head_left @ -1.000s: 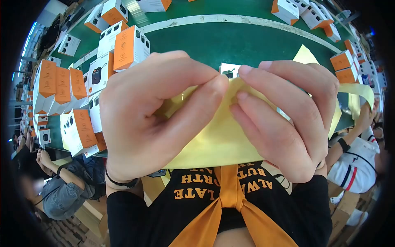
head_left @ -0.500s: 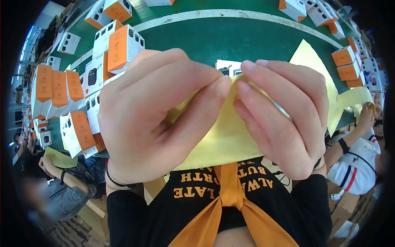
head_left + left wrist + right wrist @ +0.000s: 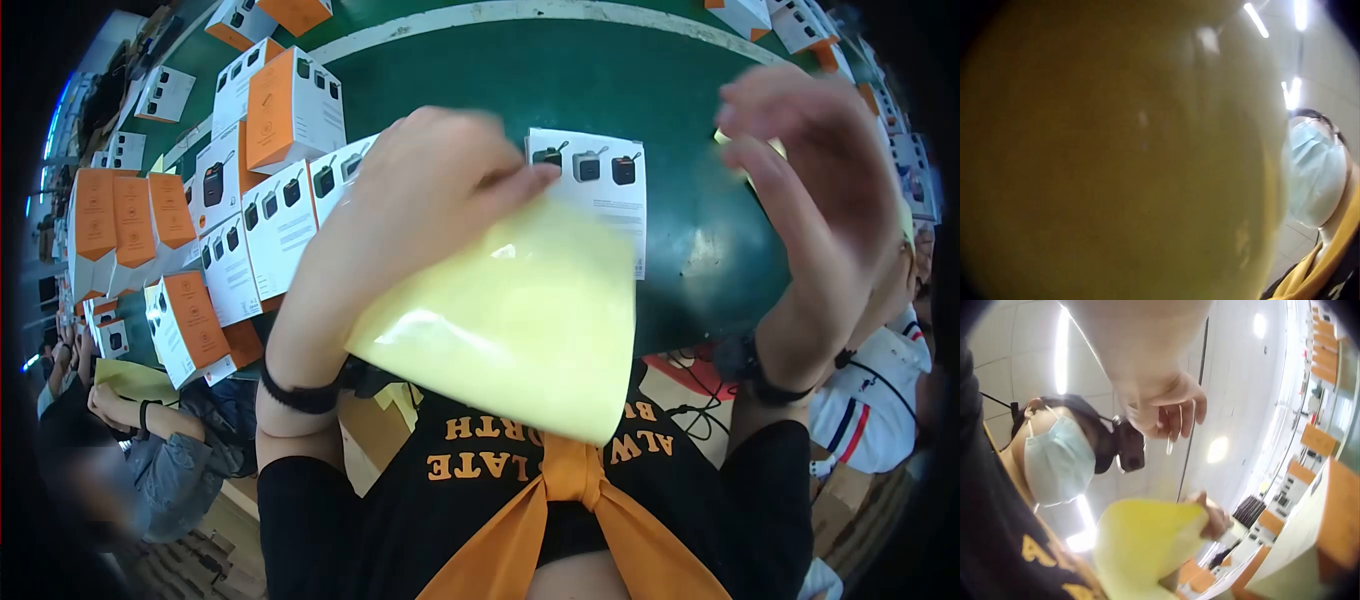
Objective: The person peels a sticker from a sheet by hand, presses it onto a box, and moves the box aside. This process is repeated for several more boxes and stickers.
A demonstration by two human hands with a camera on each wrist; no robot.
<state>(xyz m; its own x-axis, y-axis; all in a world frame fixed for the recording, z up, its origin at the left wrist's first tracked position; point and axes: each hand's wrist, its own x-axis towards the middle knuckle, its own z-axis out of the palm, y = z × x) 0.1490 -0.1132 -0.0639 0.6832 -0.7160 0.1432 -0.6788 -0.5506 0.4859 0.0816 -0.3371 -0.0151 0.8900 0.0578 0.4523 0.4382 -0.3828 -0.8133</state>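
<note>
The left hand (image 3: 425, 195) pinches the top edge of a glossy yellow sheet (image 3: 520, 320), which hangs below it in front of the chest. That sheet (image 3: 1116, 156) fills most of the left wrist view; in the right wrist view it (image 3: 1141, 544) hangs from the left hand (image 3: 1213, 519). Blurred and raised off to the right, the right hand (image 3: 830, 190) is apart from the sheet, thumb and fingers spread and bent. Seen from its wrist, the right hand (image 3: 1160, 406) has loosely bent fingers, with a small pale sliver near their tips, too unclear to identify. Behind the sheet lies a white printed box (image 3: 610, 200).
White and orange boxes (image 3: 290, 110) stand stacked along the left of the green table (image 3: 450, 80), others at the back right. One person (image 3: 165, 440) sits at the left, another in a white shirt (image 3: 870, 400) at the right. Cables (image 3: 700, 400) lie near the table's front edge.
The hands have parted: the right hand has moved right and away from the sheet, while the left still pinches it. The white box behind is more exposed, and the sheet has swung leftward.
</note>
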